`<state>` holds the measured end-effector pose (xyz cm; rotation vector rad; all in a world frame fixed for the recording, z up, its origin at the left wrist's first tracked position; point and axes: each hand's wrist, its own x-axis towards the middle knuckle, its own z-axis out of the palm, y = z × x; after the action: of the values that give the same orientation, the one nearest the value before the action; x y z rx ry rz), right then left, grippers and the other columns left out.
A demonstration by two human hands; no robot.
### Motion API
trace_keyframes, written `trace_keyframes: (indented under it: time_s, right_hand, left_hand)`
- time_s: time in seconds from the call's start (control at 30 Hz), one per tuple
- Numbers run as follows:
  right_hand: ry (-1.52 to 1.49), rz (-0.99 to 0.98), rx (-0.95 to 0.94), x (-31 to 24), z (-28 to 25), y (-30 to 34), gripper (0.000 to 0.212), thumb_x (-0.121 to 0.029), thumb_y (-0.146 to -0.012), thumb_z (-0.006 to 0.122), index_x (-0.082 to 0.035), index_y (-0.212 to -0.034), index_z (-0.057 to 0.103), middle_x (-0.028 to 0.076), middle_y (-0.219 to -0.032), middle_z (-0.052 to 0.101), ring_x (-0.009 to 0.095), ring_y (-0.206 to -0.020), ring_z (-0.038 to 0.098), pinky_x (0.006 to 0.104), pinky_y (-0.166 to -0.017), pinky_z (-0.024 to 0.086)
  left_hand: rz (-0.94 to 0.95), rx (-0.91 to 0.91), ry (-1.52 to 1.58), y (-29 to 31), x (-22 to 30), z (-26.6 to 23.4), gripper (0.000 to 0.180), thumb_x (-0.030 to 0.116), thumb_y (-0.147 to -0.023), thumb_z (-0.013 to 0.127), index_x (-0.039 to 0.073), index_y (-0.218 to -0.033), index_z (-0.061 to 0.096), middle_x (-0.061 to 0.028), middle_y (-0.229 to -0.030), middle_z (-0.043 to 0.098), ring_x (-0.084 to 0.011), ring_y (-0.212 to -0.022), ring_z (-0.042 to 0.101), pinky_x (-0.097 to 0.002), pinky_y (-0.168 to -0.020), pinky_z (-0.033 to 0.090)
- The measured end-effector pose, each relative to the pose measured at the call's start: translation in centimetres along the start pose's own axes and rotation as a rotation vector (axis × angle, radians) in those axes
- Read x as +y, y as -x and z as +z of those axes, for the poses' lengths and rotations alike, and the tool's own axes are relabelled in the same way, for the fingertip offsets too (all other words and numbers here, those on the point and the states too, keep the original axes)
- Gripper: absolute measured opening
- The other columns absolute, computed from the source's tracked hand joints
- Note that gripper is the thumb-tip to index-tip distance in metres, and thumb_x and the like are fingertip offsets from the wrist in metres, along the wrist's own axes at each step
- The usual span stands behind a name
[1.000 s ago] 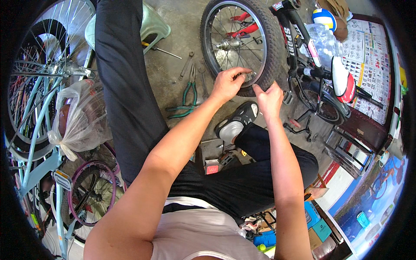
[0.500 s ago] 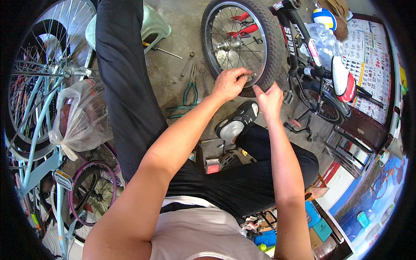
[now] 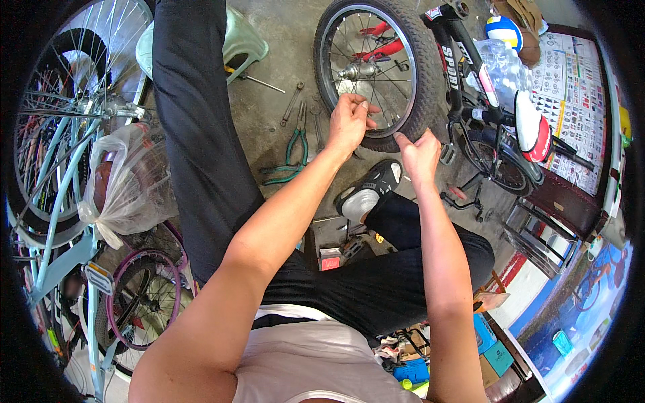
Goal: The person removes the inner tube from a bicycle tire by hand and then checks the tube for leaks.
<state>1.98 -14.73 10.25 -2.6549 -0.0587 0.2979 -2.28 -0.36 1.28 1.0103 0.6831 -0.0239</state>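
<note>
A small bicycle wheel with a knobby black tyre [image 3: 424,84] and a silver rim lies in front of me. My left hand [image 3: 349,124] is at its near left side, fingers bent and pinched together over the spokes just inside the rim. Whatever those fingertips hold, if anything, is hidden. My right hand [image 3: 422,154] is closed on the near right part of the tyre, its thumb pressed toward the rim. Red-handled tools [image 3: 383,50] show through the spokes, beyond the hub [image 3: 359,70].
Green-handled pliers [image 3: 290,151], a wrench [image 3: 291,104] and a screwdriver [image 3: 262,82] lie on the floor to the left. A black bicycle frame [image 3: 457,60] stands at right. Left are a light-blue bicycle [image 3: 60,258] and a pale green stool [image 3: 245,43]. My shoe [image 3: 369,188] is below the wheel.
My left hand has moved left along the rim, away from my right hand, and its fingers are more bent. My right hand stays on the tyre.
</note>
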Motion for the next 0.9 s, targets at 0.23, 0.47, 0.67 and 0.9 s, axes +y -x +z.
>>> trace_keyframes:
  time_s: [0.23,0.47,0.67,0.9]
  right_hand:
    - [0.013,0.024,-0.056,0.1,-0.4,-0.7,0.032,-0.018,-0.077,0.08,0.003,-0.099,0.071,0.021,-0.093,0.076,0.036,-0.093,0.074,0.0426,-0.084,0.055]
    - [0.082,0.035,-0.077,1.0,0.2,-0.5,0.038,-0.023,-0.075,0.084,0.005,-0.092,0.067,0.027,-0.083,0.072,0.044,-0.088,0.072,0.0475,-0.08,0.055]
    - [0.116,0.083,-0.182,-1.9,-0.2,-0.5,0.035,-0.022,-0.074,0.085,0.006,-0.088,0.068,0.028,-0.085,0.072,0.044,-0.091,0.072,0.0485,-0.082,0.055]
    - [0.12,0.047,-0.173,-3.7,1.1,-2.4,0.037,-0.022,-0.074,0.085,0.007,-0.09,0.068,0.028,-0.086,0.072,0.042,-0.093,0.072,0.0491,-0.084,0.055]
  left_hand:
    - [-0.048,-0.056,0.202,0.0,0.6,0.2,0.018,0.01,-0.107,0.049,-0.001,-0.12,0.057,-0.0115,-0.112,0.073,-0.013,-0.082,0.067,-0.028,-0.074,0.056]
    - [-0.142,0.023,0.276,-0.8,0.7,0.7,0.021,0.014,-0.106,0.056,0.002,-0.122,0.063,-0.0082,-0.111,0.074,-0.0109,-0.087,0.066,-0.0259,-0.074,0.054]
    - [-0.158,0.051,0.186,-0.9,0.7,0.4,0.014,0.015,-0.102,0.065,0.005,-0.111,0.071,-0.0024,-0.105,0.074,-0.0096,-0.088,0.067,-0.026,-0.07,0.052]
    - [-0.066,0.089,0.289,-2.2,0.9,-0.4,0.016,0.015,-0.101,0.067,0.005,-0.114,0.07,-0.0025,-0.101,0.072,-0.0117,-0.088,0.069,-0.0262,-0.073,0.054]
